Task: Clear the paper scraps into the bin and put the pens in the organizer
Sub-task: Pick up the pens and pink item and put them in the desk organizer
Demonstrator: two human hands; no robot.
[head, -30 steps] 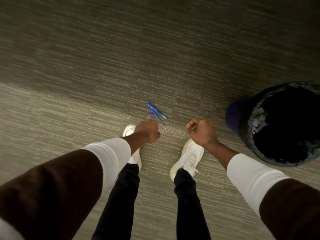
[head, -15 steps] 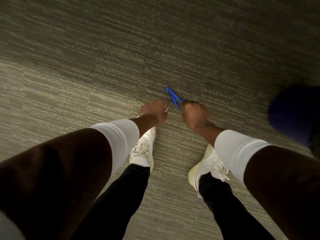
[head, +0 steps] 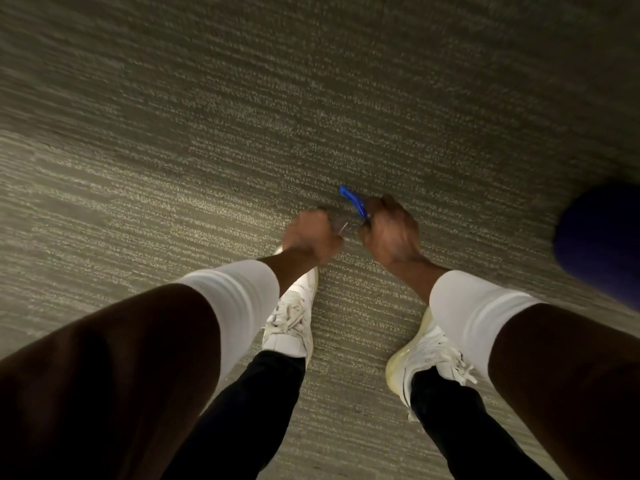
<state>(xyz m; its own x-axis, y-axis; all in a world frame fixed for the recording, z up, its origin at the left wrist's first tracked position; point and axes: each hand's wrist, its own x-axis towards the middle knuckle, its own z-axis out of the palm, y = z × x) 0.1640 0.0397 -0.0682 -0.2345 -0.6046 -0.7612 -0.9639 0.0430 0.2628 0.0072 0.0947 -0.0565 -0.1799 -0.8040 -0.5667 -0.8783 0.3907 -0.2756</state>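
I look down at a striped grey carpet. Both fists meet in front of my feet around a small bunch of pens (head: 352, 201). My right hand (head: 390, 234) is closed on them, and their blue capped ends stick up and left out of it. My left hand (head: 309, 238) is closed too, with a thin clear pen end (head: 341, 229) showing at its fingertips. The picture is blurred, so the number of pens is unclear. A dark rounded shape at the right edge is the bin (head: 596, 238), and its opening is out of frame. No organizer or paper scraps are in sight.
My two white shoes (head: 293, 318) (head: 427, 355) stand on the carpet (head: 207, 140) below the hands, under dark trousers. Open carpet stretches ahead and to the left. The bin stands close on the right.
My right hand came over from the right and closed on the pens that the left hand held alone. The view swung left, so the bin slid toward the right edge.
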